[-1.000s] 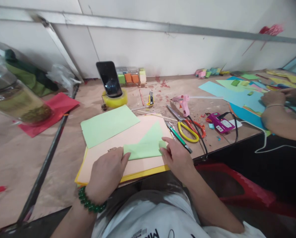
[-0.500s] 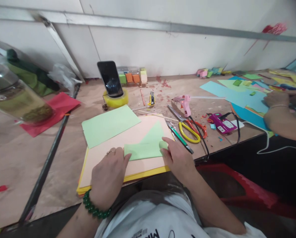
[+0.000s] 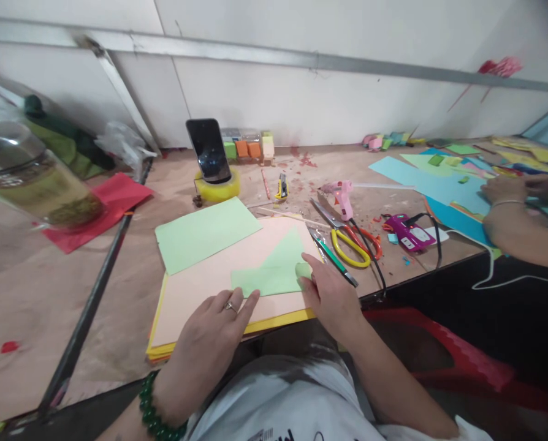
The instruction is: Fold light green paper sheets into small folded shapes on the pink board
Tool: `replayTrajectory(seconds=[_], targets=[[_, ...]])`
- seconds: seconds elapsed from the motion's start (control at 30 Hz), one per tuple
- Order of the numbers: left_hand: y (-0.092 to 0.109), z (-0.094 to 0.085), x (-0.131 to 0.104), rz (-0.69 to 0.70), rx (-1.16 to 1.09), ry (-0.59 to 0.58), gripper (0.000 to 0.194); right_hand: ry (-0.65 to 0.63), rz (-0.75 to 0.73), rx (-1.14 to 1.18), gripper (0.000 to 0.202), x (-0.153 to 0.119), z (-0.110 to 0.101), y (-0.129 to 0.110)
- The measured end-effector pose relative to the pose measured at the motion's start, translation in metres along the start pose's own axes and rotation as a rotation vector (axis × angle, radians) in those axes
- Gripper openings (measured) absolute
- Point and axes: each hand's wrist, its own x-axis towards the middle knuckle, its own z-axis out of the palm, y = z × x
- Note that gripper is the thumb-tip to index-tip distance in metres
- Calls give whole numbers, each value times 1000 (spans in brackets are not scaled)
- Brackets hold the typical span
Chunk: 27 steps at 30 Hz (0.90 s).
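A folded sheet of light green paper (image 3: 267,277) lies on a stack of pink and yellow paper (image 3: 200,291), with a slanted flap pointing up and away. My left hand (image 3: 219,324), ringed and with fingers stretched out, rests its fingertips on the paper's near edge. At the right end, my right hand (image 3: 327,291) pinches the paper between thumb and forefinger, where the end curls up. Another light green sheet (image 3: 207,234) lies flat on the stack's far left part.
Right of the stack are a green-handled tool (image 3: 333,260), scissors (image 3: 350,248), a pink glue gun (image 3: 342,197) and a purple power strip (image 3: 409,233). A phone (image 3: 208,150) stands on a yellow tape roll (image 3: 219,188). A jar (image 3: 39,177) stands left. Another person's hand (image 3: 504,191) works at right.
My left hand has slid right and nearer along the paper's front edge, its fingers now straighter. My right hand keeps its pinch in about the same spot.
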Motion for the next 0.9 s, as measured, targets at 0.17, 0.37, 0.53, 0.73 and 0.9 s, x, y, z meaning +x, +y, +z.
replayTrajectory(seconds=[0.17,0.37,0.53,0.73,0.9], targets=[[5,3,-2,-38,-1,59,49,53,-21,-82,35,3,-9,-6],[10,5,3,8,-1,22,44,101,-545,-25,25,13,-17,-37],[10,4,0,-5,-3,-11,48,-104,-631,11,15,13,-14,-40],[10,6,-7,-34,-5,7,50,-99,-533,28,27,2,-28,-7],[12,10,-13,-70,-33,12,54,-76,-457,39,35,-9,-33,5]])
